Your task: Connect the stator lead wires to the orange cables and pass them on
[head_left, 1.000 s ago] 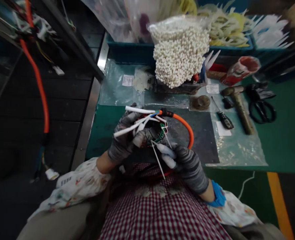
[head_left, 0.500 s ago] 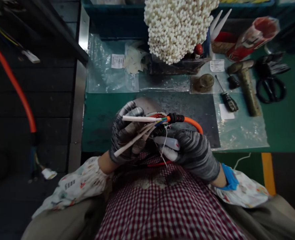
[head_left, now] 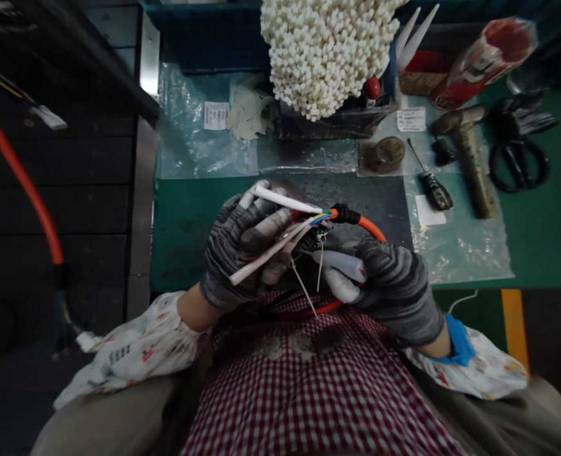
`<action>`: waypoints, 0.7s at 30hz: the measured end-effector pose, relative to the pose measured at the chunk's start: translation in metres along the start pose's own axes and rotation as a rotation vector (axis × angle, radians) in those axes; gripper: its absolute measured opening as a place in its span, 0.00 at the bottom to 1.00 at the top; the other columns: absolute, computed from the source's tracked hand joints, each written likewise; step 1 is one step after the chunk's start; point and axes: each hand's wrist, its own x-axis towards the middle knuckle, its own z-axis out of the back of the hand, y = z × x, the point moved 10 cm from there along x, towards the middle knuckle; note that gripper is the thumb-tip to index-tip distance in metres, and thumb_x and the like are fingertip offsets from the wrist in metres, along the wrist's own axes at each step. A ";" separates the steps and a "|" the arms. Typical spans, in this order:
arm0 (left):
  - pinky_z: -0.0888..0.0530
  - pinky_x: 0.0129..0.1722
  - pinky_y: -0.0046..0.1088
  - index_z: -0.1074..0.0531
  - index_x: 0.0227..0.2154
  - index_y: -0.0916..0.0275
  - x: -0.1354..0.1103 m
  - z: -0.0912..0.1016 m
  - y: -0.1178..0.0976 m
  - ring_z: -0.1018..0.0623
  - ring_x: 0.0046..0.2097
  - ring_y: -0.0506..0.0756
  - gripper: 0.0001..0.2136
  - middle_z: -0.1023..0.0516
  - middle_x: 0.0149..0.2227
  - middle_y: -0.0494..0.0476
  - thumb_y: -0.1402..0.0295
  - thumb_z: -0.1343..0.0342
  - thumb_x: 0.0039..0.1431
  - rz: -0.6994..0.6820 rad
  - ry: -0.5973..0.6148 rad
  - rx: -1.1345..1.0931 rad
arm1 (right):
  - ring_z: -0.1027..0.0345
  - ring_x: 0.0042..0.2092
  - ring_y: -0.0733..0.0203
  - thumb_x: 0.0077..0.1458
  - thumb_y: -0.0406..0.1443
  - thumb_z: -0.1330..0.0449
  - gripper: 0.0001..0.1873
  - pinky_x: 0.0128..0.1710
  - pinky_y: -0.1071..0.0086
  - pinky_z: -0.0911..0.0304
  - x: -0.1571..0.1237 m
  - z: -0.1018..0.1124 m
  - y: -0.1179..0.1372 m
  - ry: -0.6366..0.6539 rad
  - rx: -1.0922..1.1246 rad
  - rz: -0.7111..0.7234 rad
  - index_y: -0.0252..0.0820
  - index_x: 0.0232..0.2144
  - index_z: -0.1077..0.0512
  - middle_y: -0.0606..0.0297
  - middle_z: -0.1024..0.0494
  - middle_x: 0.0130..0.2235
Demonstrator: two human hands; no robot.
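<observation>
My left hand (head_left: 242, 247), in a grey striped glove with white fingertips, is closed around the split end of an orange cable (head_left: 371, 227). Two white-sleeved wires (head_left: 285, 199) fan out to the left over its fingers, with blue, yellow and green wires at their base. A black collar (head_left: 346, 214) sits on the cable. Behind the wires is a small dark part (head_left: 313, 239), mostly hidden, with thin white strings hanging below. My right hand (head_left: 389, 285), gloved alike, grips a small whitish tube (head_left: 341, 263) whose pointed tip is directed left, close to the dark part.
A heap of small white connectors (head_left: 328, 57) fills a box at the back. A hammer (head_left: 470, 158), a screwdriver (head_left: 433, 187), scissors (head_left: 518, 164) and a red can (head_left: 484, 63) are at the right. Another orange cable (head_left: 24, 183) hangs at the left.
My right hand and the tube have moved right, slightly away from the dark part. My left fingers and the upper white-sleeved wire have risen and tilted. The camera view has shifted a little.
</observation>
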 end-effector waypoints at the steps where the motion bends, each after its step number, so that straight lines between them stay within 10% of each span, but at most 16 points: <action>1: 0.31 0.75 0.62 0.25 0.65 0.53 0.009 0.006 -0.010 0.29 0.76 0.72 0.22 0.22 0.70 0.64 0.54 0.43 0.74 -0.046 -0.026 0.005 | 0.13 0.54 0.43 0.66 0.38 0.29 0.15 0.58 0.50 0.15 0.001 0.003 -0.001 -0.005 0.013 -0.005 0.56 0.54 0.16 0.62 0.10 0.52; 11: 0.18 0.57 0.49 0.19 0.59 0.62 0.082 -0.007 -0.043 0.15 0.60 0.69 0.21 0.14 0.59 0.65 0.57 0.52 0.79 -0.161 0.129 0.098 | 0.26 0.27 0.56 0.67 0.49 0.34 0.13 0.25 0.63 0.35 0.008 0.016 -0.005 -0.078 -0.357 -0.002 0.52 0.34 0.18 0.65 0.20 0.27; 16: 0.17 0.50 0.45 0.19 0.53 0.61 0.102 -0.020 -0.039 0.14 0.53 0.69 0.22 0.13 0.51 0.65 0.56 0.56 0.79 -0.206 0.143 0.235 | 0.33 0.23 0.59 0.68 0.51 0.37 0.21 0.24 0.63 0.46 0.013 0.031 -0.011 -0.139 -0.442 -0.054 0.50 0.26 0.20 0.66 0.25 0.22; 21: 0.17 0.51 0.45 0.18 0.50 0.59 0.124 -0.032 -0.028 0.14 0.47 0.67 0.20 0.14 0.43 0.61 0.52 0.49 0.76 -0.128 0.186 0.198 | 0.23 0.31 0.52 0.70 0.51 0.39 0.20 0.29 0.61 0.36 0.023 0.034 -0.026 -0.165 -0.494 -0.069 0.46 0.38 0.14 0.59 0.15 0.31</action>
